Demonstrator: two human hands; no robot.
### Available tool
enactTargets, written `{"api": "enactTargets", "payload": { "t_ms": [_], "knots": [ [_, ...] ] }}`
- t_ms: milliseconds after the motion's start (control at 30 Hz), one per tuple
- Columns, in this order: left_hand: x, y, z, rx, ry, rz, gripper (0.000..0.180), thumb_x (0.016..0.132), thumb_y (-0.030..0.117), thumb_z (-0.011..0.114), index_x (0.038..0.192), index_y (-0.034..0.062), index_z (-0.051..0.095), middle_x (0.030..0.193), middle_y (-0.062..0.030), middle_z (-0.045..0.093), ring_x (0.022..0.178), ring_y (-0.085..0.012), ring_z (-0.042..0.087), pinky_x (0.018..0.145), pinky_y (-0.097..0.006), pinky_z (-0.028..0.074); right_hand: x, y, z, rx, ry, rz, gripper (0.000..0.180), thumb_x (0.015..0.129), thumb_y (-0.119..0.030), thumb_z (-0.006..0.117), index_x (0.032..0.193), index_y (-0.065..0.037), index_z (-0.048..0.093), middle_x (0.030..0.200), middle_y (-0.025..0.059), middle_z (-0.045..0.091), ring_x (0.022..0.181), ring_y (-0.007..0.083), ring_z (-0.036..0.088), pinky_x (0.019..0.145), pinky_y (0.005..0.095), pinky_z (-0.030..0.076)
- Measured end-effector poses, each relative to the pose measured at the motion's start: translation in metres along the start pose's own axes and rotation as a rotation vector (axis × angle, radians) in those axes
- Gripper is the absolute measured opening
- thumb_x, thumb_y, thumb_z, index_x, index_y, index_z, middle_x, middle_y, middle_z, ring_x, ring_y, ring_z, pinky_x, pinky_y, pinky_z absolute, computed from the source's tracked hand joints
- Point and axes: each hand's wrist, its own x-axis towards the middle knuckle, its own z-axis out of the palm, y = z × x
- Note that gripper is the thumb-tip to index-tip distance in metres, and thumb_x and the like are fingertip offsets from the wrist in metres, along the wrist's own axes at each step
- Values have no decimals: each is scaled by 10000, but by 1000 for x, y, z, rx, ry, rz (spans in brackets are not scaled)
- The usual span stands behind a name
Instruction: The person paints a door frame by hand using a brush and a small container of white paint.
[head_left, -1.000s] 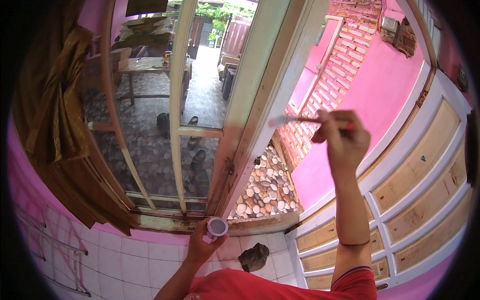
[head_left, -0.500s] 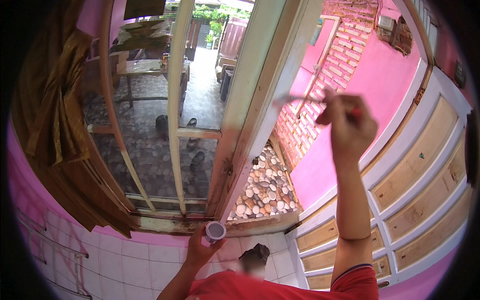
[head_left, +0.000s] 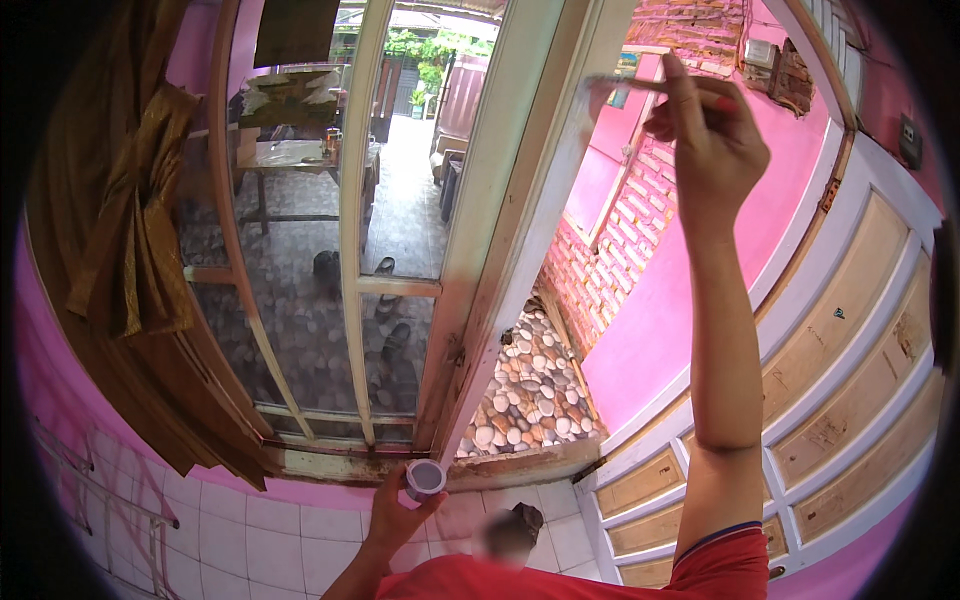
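My left hand is closed around a small open can of pale grey-lilac paint, low and near the foot of the door frame. Up at the right, my right hand grips a paintbrush by its handle. The brush points left, and its bristles are at the upper part of the door frame post, seemingly against it. White or pale paint covers the post's inner face, while bare brownish wood shows along its window side.
A glazed window with a brown curtain stands at the left. On the right, a panelled door swings open beside a pink wall. A dark object lies on the white tiles, and a metal rack stands lower left.
My right hand and the brush have moved up along the post and slightly right. The can in my left hand sits slightly lower in view, and the view has shifted a little.
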Motion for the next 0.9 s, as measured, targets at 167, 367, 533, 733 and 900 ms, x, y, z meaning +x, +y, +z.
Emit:
{"api": "enactTargets", "payload": {
  "t_ms": [167,367,533,733,900],
  "knots": [
    [-8,-7,-6,31,24,7,645,764,262,928,1247,-4,594,1093,-141,729,1018,-246,715,893,-368,552,-7,1,-29,137,-63,68,240,1014,-184,691,1094,36,641,776,94,698,643,124,654,585,256,530],
    [-13,-24,-9,18,12,-32,679,751,271,939,1253,-29,594,1093,-162,730,1020,-252,715,896,-375,556,1,25,-74,165,-597,314,265,1055,-233,623,1120,22,648,824,82,670,735,154,657,639,302,521],
    [-13,-13,-9,-11,5,-107,675,750,270,939,1256,-25,604,1118,-152,726,1063,-245,698,937,-377,538,46,48,-77,132,-808,259,249,1057,-216,618,1125,20,660,860,72,683,750,145,661,647,295,531],
    [-12,-16,-9,-38,-45,-138,677,753,281,935,1264,-20,608,1131,-144,727,1082,-248,692,956,-373,530,91,42,-59,-2,-709,152,318,1040,-276,653,1183,6,678,864,64,693,805,142,673,691,296,539],
    [-9,-9,-8,-13,-47,-121,672,756,280,935,1265,-12,609,1129,-147,732,1091,-247,697,952,-375,534,121,40,-60,-97,-690,-12,364,1030,-318,664,1198,5,678,933,88,733,839,151,692,765,304,557]
  ]
}}
